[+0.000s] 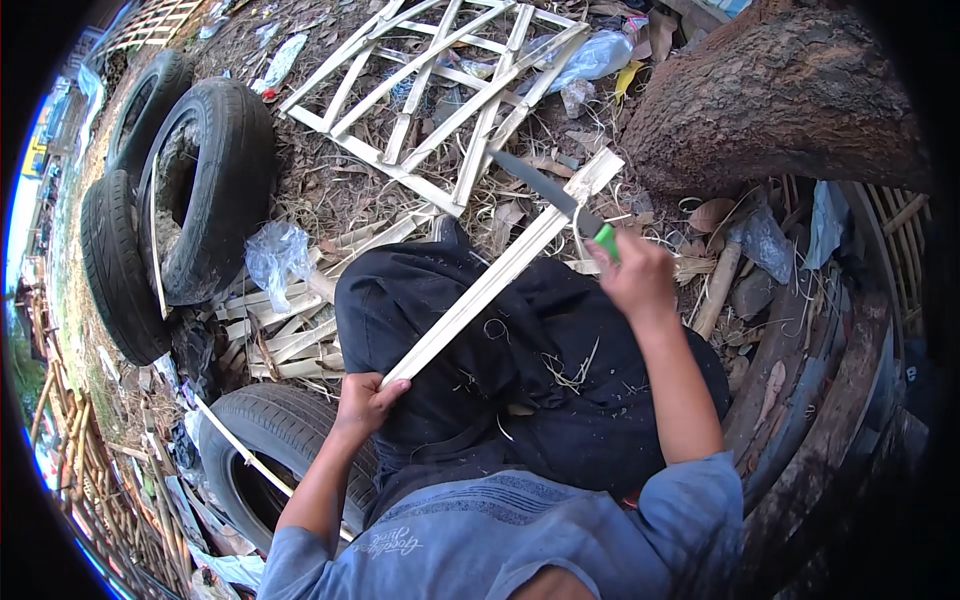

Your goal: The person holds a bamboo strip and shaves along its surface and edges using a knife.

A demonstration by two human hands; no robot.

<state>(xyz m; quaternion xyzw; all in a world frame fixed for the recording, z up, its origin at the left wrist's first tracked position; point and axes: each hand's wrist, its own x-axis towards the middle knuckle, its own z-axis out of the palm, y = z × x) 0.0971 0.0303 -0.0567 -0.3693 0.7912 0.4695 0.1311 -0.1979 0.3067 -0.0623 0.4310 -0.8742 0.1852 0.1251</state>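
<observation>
My left hand (368,402) is closed round the near end of a long pale bamboo strip (480,295). The strip slants up to the right across my dark trousers, and its far end looks frayed. In my right hand (640,275) is a knife (545,185) with a green handle and a dark blade. The blade crosses the strip near its far end and points up to the left; a thin curled shaving hangs beside it. Fine shavings (572,370) lie scattered on my lap.
A lattice of pale strips (400,165) lies on the littered ground ahead. Old tyres (225,190) stand at the left, with another tyre (270,425) by my left arm. A thick tree trunk (770,100) fills the upper right. More split strips (290,345) lie beside my left knee.
</observation>
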